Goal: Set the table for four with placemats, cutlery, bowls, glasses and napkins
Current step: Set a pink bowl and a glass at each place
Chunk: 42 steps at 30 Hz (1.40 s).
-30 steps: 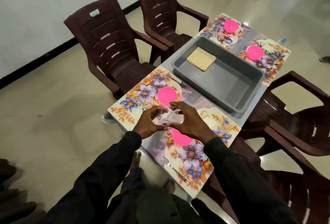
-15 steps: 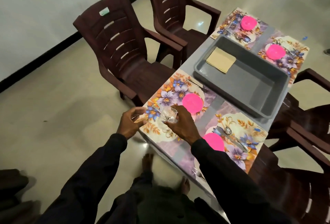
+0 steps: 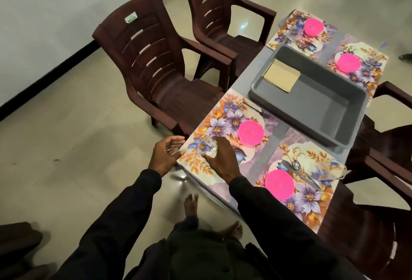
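Observation:
Floral placemats lie at all four places of a grey table, each with a pink bowl. On the near left placemat [image 3: 196,163], my right hand [image 3: 219,159] grips a clear glass [image 3: 206,147] beside a pink bowl [image 3: 250,132]. Just off the table's left edge my left hand [image 3: 165,153] hangs open and holds nothing. A fork [image 3: 255,108] lies at that mat's far edge. The near right placemat [image 3: 312,199] carries a pink bowl [image 3: 279,184], a spoon and fork [image 3: 301,171], and a clear glass [image 3: 334,169]. Tan napkins [image 3: 281,75] lie in the grey tub [image 3: 312,110].
Two far placemats carry pink bowls [image 3: 314,26] [image 3: 348,62]. Brown plastic chairs [image 3: 156,74] [image 3: 223,12] stand along the table's left side, and more [image 3: 383,159] on the right. My bare feet [image 3: 191,201] are on the tiled floor below.
The glass has gone from both hands over the near right mat to the near left mat. My left hand has let go and opened; my right hand still grips it.

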Motion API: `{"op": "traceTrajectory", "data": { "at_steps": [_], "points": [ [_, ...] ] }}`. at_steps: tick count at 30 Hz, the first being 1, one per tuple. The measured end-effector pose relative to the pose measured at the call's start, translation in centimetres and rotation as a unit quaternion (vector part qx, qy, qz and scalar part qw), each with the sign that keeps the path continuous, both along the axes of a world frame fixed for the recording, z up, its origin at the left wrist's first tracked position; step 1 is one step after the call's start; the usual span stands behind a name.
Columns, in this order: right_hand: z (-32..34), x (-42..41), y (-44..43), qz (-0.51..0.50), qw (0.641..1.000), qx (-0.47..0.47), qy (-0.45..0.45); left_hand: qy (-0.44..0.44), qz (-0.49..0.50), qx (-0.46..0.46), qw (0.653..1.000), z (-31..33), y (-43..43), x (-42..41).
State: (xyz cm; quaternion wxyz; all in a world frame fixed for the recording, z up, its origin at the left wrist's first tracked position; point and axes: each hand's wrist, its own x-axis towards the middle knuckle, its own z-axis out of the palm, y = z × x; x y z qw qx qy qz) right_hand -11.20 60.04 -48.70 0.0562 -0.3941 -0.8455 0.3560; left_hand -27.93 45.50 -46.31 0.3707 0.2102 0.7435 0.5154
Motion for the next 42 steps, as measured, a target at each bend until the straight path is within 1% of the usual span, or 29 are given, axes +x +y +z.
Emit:
{"op": "traceTrajectory", "data": {
  "at_steps": [6,18,21,25,28,31,33,36,38,42],
  "points": [
    [-0.8,-0.5,-0.5,-0.013,1.000,0.000,-0.019,0.002,-0.016,-0.010,1.000,-0.1,0.4,-0.9],
    [-1.3,-0.1,0.0,-0.013,1.000,0.023,-0.012,0.003,-0.035,0.004,0.999,1.1,2.0,-1.3],
    [-1.1,0.0,0.2,-0.007,1.000,0.016,0.004,0.008,-0.036,0.012,0.999,1.2,2.6,-1.6],
    [0.0,0.5,1.0,-0.025,0.999,0.002,0.032,0.014,-0.049,0.014,0.999,1.5,3.6,-1.8],
    [1.5,1.8,2.6,-0.043,0.997,-0.007,0.063,0.013,-0.058,0.025,0.998,2.3,4.7,-1.7],
    [2.9,3.5,5.1,-0.062,0.995,0.004,0.075,0.005,-0.070,0.042,0.997,3.3,6.3,-1.4],
    [3.7,4.7,7.2,-0.073,0.994,0.039,0.075,0.002,-0.080,0.056,0.995,3.9,7.8,-1.3],
    [5.2,6.2,10.8,-0.092,0.987,0.087,0.099,0.002,-0.095,0.076,0.993,4.6,10.6,-1.3],
    [6.1,6.9,13.4,-0.106,0.982,0.111,0.106,0.014,-0.110,0.088,0.990,5.1,12.7,-0.9],
    [7.6,7.5,18.8,-0.126,0.976,0.148,0.100,0.016,-0.130,0.086,0.988,5.4,17.3,-1.0]
  ]
}}
